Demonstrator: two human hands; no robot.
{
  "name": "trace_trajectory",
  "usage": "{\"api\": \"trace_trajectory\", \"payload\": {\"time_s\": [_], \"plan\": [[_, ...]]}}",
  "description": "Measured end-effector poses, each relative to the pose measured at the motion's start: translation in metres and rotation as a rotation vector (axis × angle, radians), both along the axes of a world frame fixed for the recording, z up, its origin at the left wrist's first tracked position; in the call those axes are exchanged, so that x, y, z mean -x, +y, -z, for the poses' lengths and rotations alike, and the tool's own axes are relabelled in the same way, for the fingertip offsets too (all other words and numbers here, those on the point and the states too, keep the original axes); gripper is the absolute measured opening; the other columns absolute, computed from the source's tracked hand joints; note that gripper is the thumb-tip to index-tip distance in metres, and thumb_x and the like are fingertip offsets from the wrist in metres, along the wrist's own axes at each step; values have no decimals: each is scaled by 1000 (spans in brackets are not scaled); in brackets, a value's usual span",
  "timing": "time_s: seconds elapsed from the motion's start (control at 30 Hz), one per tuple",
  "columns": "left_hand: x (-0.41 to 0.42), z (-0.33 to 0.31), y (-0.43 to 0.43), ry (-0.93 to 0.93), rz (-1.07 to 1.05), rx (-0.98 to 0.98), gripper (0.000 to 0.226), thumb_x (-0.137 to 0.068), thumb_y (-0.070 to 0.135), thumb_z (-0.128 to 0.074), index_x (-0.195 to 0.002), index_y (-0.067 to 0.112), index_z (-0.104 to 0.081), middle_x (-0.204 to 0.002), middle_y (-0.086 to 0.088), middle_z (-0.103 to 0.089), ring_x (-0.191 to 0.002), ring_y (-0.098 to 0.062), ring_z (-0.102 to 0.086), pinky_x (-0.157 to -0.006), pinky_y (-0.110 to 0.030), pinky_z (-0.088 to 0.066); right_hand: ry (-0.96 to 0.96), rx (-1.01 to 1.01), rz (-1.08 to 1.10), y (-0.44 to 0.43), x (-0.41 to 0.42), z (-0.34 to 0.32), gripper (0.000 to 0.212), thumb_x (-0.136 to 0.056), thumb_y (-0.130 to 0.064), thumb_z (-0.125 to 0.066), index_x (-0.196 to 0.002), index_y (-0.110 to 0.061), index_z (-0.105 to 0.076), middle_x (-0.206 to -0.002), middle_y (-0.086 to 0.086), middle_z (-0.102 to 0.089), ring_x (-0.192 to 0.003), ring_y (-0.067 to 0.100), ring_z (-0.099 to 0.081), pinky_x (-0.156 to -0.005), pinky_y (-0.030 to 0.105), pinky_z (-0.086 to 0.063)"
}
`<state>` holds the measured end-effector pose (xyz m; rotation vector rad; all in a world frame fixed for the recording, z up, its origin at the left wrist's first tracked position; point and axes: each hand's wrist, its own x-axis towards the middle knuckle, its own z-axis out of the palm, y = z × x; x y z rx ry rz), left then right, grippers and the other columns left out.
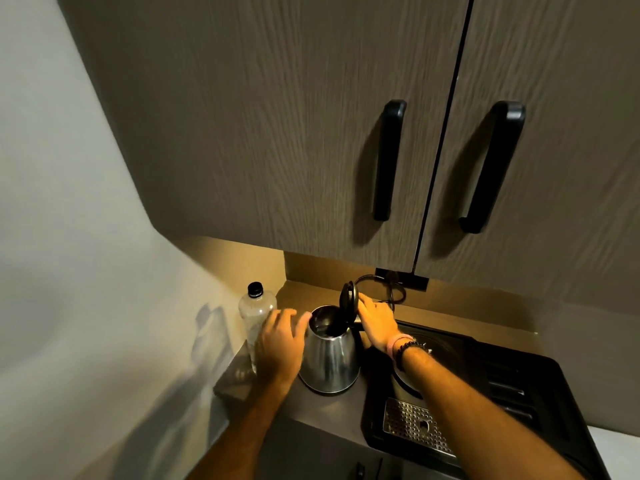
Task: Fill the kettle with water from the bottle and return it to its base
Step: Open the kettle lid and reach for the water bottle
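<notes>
The steel kettle [330,362] stands on the grey counter [332,407] with its black lid [348,299] flipped upright, and the inside shows. A clear plastic bottle [254,313] with a black cap stands upright by the left wall. My left hand [282,339] is between bottle and kettle, fingers spread, thumb by the kettle's rim, holding nothing. My right hand [377,322] lies over the kettle's handle side, its fingertips touching the raised lid. The handle is hidden under it. A round, base-like disc [407,381] on the black tray is mostly covered by my right forearm.
A black tray [512,386] with a perforated metal grille [414,426] fills the counter to the right of the kettle. A black cord [388,289] loops to a wall socket behind. Wall cabinets with black handles [389,161] hang low overhead. The wall closes off the left side.
</notes>
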<state>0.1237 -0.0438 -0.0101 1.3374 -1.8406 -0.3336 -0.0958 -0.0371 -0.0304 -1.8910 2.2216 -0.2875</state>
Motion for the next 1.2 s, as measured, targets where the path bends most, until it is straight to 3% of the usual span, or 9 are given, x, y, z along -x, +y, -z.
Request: {"api": "trace_trajectory", "payload": {"time_s": [0.1, 0.2, 0.27, 0.33, 0.47, 0.7, 0.83, 1.03, 1.2], "plan": [[-20, -24, -18, 69, -146, 288, 19, -97, 22, -58, -106, 8, -66, -102, -13, -66, -89, -28, -63, -67, -33, -53, -14, -64, 116, -2, 0, 5, 67, -102, -38, -36, -157, -25, 0, -166, 16, 4, -150, 47, 8, -119, 65, -4], [-33, -43, -46, 120, -182, 77, 36, -97, 25, -58, -128, 7, -57, -130, -15, -56, -112, -30, -58, -85, -40, -55, -115, -50, 207, -3, -3, 8, 73, -99, -57, -28, -156, -30, 9, -164, 21, 14, -147, 46, 21, -116, 65, 5], [-37, -45, -62, 130, -108, -98, 46, -97, 28, -58, -136, 6, -51, -139, -14, -53, -121, -33, -54, -92, -48, -54, -166, -53, 233, -2, -3, 7, 75, -97, -63, -25, -155, -33, 12, -164, 20, 17, -147, 43, 24, -116, 65, 9], [-40, -43, -72, 151, -58, -194, 43, -97, 27, -59, -134, 6, -55, -136, -14, -58, -118, -33, -58, -86, -45, -58, -185, -79, 225, -2, -2, 8, 75, -96, -64, -24, -154, -34, 14, -163, 19, 19, -146, 43, 25, -115, 66, 11], [-45, -38, -81, 160, -12, -189, 30, -94, 20, -64, -119, 4, -66, -120, -14, -68, -96, -27, -65, -58, -18, -55, -179, -110, 197, -3, 0, 8, 75, -96, -63, -25, -153, -35, 15, -163, 21, 18, -146, 45, 25, -114, 69, 9], [-49, -39, -83, 235, -41, -189, 41, -72, 40, -83, -95, 11, -65, -88, -2, -67, -67, -21, -67, -45, -15, -52, -204, -122, 213, -4, -1, 9, 74, -95, -64, -23, -153, -36, 13, -164, 22, 13, -147, 45, 22, -115, 68, 8], [-46, -48, -81, 278, -128, -166, 53, -65, 52, -84, -91, 10, -66, -85, -5, -72, -63, -19, -68, -60, -33, -60, -205, -124, 215, -4, 0, 8, 73, -95, -63, -23, -153, -37, 13, -164, 21, 12, -148, 45, 21, -114, 68, 8], [-41, -29, -42, 193, -114, 159, 39, -73, 49, -81, -98, 22, -68, -97, 4, -60, -83, -11, -55, -63, -18, -45, -164, -128, 194, -4, 0, 9, 73, -97, -59, -30, -153, -37, 13, -164, 23, 9, -148, 47, 18, -114, 69, 5], [-29, 79, 11, 37, 4, -127, 24, -81, 19, -79, -103, 10, -71, -102, -9, -64, -89, -23, -62, -71, -31, -54, -152, -128, 169, -4, 0, 9, 72, -100, -49, -35, -152, -38, 13, -165, 20, 9, -147, 48, 18, -114, 70, 6]]}}
